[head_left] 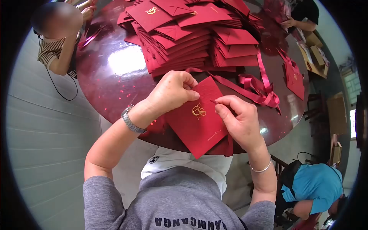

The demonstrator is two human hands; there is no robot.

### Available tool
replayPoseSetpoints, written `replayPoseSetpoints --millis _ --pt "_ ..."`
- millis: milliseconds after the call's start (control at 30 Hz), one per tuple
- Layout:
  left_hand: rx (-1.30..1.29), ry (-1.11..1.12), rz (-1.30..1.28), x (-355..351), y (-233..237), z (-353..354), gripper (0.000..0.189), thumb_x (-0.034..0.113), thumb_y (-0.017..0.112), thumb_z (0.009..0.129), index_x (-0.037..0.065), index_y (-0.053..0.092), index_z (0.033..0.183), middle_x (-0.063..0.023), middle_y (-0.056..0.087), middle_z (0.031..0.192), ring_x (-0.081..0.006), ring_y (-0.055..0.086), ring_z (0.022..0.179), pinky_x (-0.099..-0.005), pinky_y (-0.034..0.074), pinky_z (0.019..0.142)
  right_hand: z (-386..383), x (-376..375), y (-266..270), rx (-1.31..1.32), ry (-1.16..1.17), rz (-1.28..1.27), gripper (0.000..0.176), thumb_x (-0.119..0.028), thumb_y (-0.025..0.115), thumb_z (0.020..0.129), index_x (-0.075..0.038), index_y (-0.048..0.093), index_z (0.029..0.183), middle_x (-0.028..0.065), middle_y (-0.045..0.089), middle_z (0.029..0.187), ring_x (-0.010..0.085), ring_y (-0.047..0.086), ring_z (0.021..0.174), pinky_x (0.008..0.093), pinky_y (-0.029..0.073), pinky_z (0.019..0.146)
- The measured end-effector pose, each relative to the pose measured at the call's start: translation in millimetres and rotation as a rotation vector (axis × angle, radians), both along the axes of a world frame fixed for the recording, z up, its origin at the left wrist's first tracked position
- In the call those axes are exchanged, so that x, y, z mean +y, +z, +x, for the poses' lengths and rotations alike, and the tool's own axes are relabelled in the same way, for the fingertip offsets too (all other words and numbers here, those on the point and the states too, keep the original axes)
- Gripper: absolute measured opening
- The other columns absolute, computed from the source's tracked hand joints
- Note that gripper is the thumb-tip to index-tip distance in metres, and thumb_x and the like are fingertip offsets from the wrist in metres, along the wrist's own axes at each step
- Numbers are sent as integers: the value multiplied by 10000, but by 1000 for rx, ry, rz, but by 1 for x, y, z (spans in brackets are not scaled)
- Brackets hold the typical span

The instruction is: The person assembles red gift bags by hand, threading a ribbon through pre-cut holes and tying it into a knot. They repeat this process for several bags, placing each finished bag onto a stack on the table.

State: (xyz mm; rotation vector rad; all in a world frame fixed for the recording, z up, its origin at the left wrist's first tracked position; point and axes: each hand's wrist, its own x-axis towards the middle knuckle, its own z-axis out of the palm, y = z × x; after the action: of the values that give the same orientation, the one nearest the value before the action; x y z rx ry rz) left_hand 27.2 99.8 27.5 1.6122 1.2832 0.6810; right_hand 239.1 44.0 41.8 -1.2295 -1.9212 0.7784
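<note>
A red paper bag [199,126] with a gold monogram lies tilted in front of me, over the near table edge. My left hand [172,91] pinches its upper left edge between thumb and fingers. At its upper right side, my right hand [241,119] is closed in a pinch, with a thin red tip, seemingly a ribbon end, showing at the fingertips. A long dark red ribbon [245,92] runs behind the bag and lies in loose loops to the right. Part of another red piece [227,147] shows beneath the bag.
Tall stacks of flat red bags [176,50] fill the far middle of the round glossy table [103,92]. A red bag with ribbon handles [294,78] lies at the right. Co-workers stand at far left and far right; a person in a blue shirt [316,182] bends at lower right.
</note>
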Motion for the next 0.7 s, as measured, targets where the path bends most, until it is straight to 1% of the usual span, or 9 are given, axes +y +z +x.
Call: replayPoseSetpoints --millis 33,67,100,167,267,333,433,567,700 --pt "-43 -20 -75 1 2 0 190 29 728 807 -47 644 959 -16 613 768 -82 564 711 -243 484 638 -3 3 -1 -42 -3 43 115 -32 665 869 33 660 964 110 696 826 128 657 726 255 503 658" --pt "-48 -74 -115 2 3 -1 156 -5 679 841 -50 643 985 -22 636 818 -83 586 748 -240 498 690 -6 7 -4 -38 0 95 120 -37 667 866 27 662 967 125 694 829 153 662 716 272 508 657" --pt "-52 -74 -127 2 0 0 156 -5 679 841 -50 643 985 -22 636 818 -83 586 748 -240 498 690 -9 9 -6 -41 0 83 120 -37 667 866 27 662 967 125 694 829 153 662 716 272 508 657" --pt "-207 -111 -264 4 -5 2 151 -30 627 870 -46 648 1018 -29 659 875 -83 602 790 -240 510 740 -12 13 -10 -89 -10 143 122 -38 669 866 28 663 969 131 693 830 163 665 714 276 510 652" --pt "-211 -168 -343 7 -8 4 163 -35 580 898 -43 651 1044 -32 673 924 -81 610 823 -237 513 776 -9 12 -18 -72 -44 97 110 -37 669 868 27 661 958 115 685 801 155 660 703 276 508 636" --pt "-194 -169 -360 9 -9 2 166 -27 574 904 -41 652 1051 -29 675 929 -78 609 830 -232 509 783 -8 11 -22 -1 -80 72 96 -42 668 869 22 658 939 98 678 782 143 642 682 273 493 612" --pt "-189 -179 -382 10 -13 -1 168 -14 566 914 -37 652 1057 -25 675 938 -74 608 847 -224 503 799 -9 8 -19 -58 -81 53 90 -40 668 860 18 656 928 104 675 788 151 632 677 277 480 598" --pt "-249 -202 -376 11 -21 -3 166 -11 565 917 -27 650 1058 -18 674 947 -68 602 865 -222 498 817 -13 8 -23 -102 -52 163 63 -22 667 839 8 652 892 119 666 791 211 632 674 296 484 602" --pt "-285 -197 -388 11 -22 -6 168 -18 563 916 -20 648 1060 -13 673 950 -66 599 858 -223 497 816 -19 9 -24 -148 -51 204 55 -13 669 833 6 650 881 120 667 794 221 633 670 299 489 604"
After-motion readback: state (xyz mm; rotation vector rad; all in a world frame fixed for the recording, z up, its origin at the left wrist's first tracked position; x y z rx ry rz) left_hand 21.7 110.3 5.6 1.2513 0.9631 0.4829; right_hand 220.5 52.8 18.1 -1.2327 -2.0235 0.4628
